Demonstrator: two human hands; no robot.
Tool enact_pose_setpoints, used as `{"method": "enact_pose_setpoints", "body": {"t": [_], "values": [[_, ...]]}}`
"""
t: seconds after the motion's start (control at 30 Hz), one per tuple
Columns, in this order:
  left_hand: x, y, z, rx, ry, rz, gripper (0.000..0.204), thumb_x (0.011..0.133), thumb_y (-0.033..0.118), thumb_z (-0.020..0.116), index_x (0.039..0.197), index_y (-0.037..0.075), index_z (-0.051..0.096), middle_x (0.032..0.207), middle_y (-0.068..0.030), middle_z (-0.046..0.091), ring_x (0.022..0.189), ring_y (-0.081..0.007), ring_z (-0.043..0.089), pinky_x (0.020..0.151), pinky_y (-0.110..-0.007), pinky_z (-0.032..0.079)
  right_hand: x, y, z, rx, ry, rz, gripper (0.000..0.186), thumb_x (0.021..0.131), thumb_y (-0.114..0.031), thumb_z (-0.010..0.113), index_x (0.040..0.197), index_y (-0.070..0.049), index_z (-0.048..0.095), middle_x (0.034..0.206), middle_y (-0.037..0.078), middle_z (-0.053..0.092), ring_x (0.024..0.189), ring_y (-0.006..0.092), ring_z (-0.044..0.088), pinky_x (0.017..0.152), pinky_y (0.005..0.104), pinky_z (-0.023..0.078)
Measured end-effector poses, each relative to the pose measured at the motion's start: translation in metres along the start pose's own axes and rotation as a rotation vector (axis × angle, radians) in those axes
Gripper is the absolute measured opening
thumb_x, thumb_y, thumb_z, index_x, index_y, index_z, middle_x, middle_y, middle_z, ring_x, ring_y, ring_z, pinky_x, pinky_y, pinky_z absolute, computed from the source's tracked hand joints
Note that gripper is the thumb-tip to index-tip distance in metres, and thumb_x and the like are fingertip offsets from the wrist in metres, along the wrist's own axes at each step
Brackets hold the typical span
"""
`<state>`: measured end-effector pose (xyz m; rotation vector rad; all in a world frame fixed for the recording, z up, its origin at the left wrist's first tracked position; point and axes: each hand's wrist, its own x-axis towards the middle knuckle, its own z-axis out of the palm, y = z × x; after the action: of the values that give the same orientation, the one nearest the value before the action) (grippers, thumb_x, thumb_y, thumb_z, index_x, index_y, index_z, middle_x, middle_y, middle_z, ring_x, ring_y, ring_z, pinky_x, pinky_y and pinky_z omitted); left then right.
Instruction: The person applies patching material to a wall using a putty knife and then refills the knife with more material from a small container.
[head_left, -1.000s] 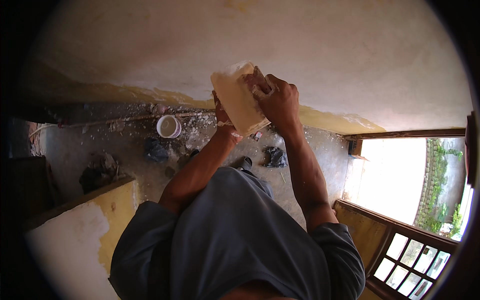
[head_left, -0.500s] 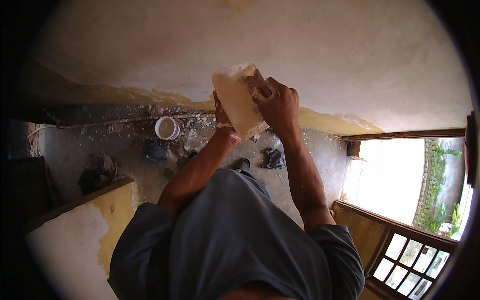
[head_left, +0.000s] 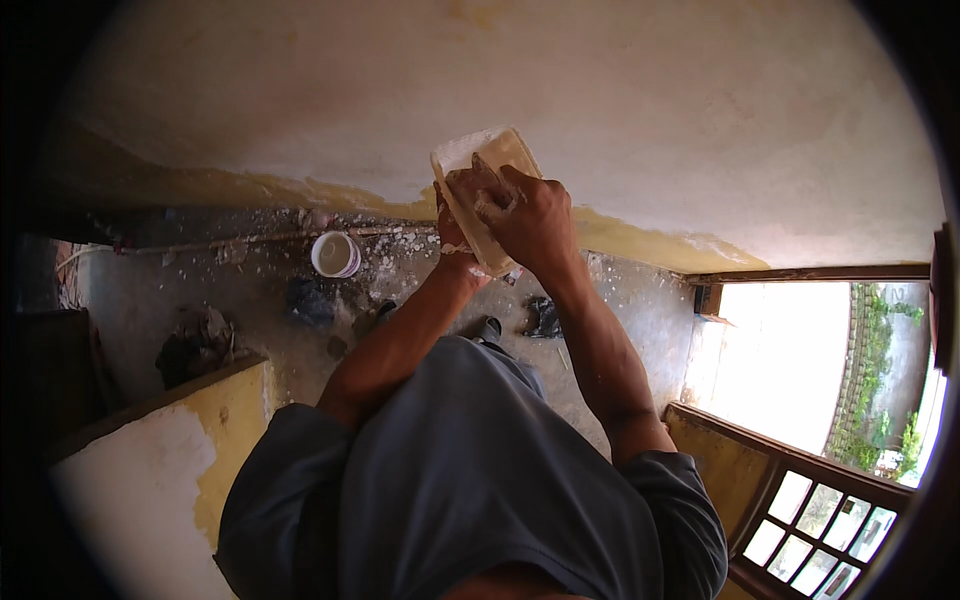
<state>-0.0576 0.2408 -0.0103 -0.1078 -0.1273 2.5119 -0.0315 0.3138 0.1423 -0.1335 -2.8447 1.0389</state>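
Note:
My left hand (head_left: pixel 453 238) grips a pale, shallow rectangular tray (head_left: pixel 518 152) from its left side and underneath. White paste coats part of its inside and rim. My right hand (head_left: pixel 538 218) is closed around a flat, putty-smeared scraper (head_left: pixel 472 184), held over the tray's inner face. Its blade is partly hidden by my fingers, and I cannot tell how firmly it touches the tray. White smears mark the fingers of both hands. Close beyond the tray rises a wall (head_left: pixel 300 110) with a whitish coat and a bare yellow band along its foot.
A white bucket (head_left: pixel 335 255) stands on the grey floor among white crumbs, near a long thin pole (head_left: pixel 270 238). Dark plastic bags (head_left: pixel 543 318) lie about. A low partition (head_left: pixel 160 450) is at lower left; a bright doorway (head_left: pixel 770 350) and paned window (head_left: pixel 820 530) are at right.
My right hand has moved left and slightly down with the scraper, across the tray. The tray has tilted, showing more of its white-coated inner side. My left hand has barely shifted.

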Motion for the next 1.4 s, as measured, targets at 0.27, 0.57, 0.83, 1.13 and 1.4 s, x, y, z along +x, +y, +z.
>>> {"method": "enact_pose_setpoints", "body": {"t": [0.27, 0.57, 0.83, 1.13, 1.4], "values": [[-0.011, 0.000, 0.044, 0.089, 0.040, -0.002, 0.070, 0.093, 0.068, 0.032, 0.142, 0.020, 0.046, 0.135, -0.0082, 0.056, 0.122, -0.0296, 0.058, 0.098, -0.053, 0.051, 0.022, 0.025, -0.023, -0.115, 0.250, -0.093, 0.017, 0.078, -0.017, 0.071, 0.086, -0.002, 0.066, 0.072, 0.023, 0.064, 0.071, 0.0438, 0.063, 0.062, 0.0474, 0.051], [-0.016, -0.002, 0.043, 0.205, 0.150, 0.068, 0.062, 0.097, 0.061, 0.030, 0.138, 0.018, 0.049, 0.131, -0.0072, 0.059, 0.119, -0.0273, 0.059, 0.101, -0.046, 0.049, 0.007, 0.015, -0.004, -0.093, 0.133, -0.065, 0.019, 0.075, -0.013, 0.071, 0.092, -0.004, 0.070, 0.076, 0.023, 0.066, 0.075, 0.0439, 0.065, 0.067, 0.0462, 0.053], [-0.013, -0.001, 0.042, 0.158, 0.106, 0.152, 0.062, 0.099, 0.060, 0.029, 0.135, 0.015, 0.050, 0.131, -0.0092, 0.058, 0.121, -0.0280, 0.057, 0.103, -0.045, 0.048, 0.002, 0.004, -0.001, 0.088, 0.087, -0.003, 0.025, 0.075, -0.019, 0.075, 0.093, -0.002, 0.070, 0.078, 0.023, 0.067, 0.077, 0.0429, 0.066, 0.068, 0.0429, 0.054], [-0.017, 0.003, 0.044, 0.099, 0.042, 0.019, 0.068, 0.094, 0.067, 0.033, 0.138, 0.018, 0.049, 0.134, -0.0094, 0.056, 0.122, -0.0307, 0.056, 0.102, -0.054, 0.047, 0.013, 0.024, 0.006, 0.114, 0.114, 0.025, 0.029, 0.074, -0.019, 0.076, 0.097, -0.002, 0.071, 0.083, 0.022, 0.069, 0.081, 0.0415, 0.067, 0.070, 0.0402, 0.055], [-0.014, -0.001, 0.042, 0.073, 0.142, -0.001, 0.071, 0.091, 0.070, 0.034, 0.140, 0.020, 0.048, 0.136, -0.0087, 0.055, 0.123, -0.0311, 0.056, 0.099, -0.057, 0.048, 0.025, 0.022, -0.023, -0.038, 0.209, 0.030, 0.028, 0.075, -0.022, 0.075, 0.095, -0.003, 0.071, 0.080, 0.023, 0.067, 0.078, 0.0427, 0.066, 0.071, 0.0436, 0.054]]}}
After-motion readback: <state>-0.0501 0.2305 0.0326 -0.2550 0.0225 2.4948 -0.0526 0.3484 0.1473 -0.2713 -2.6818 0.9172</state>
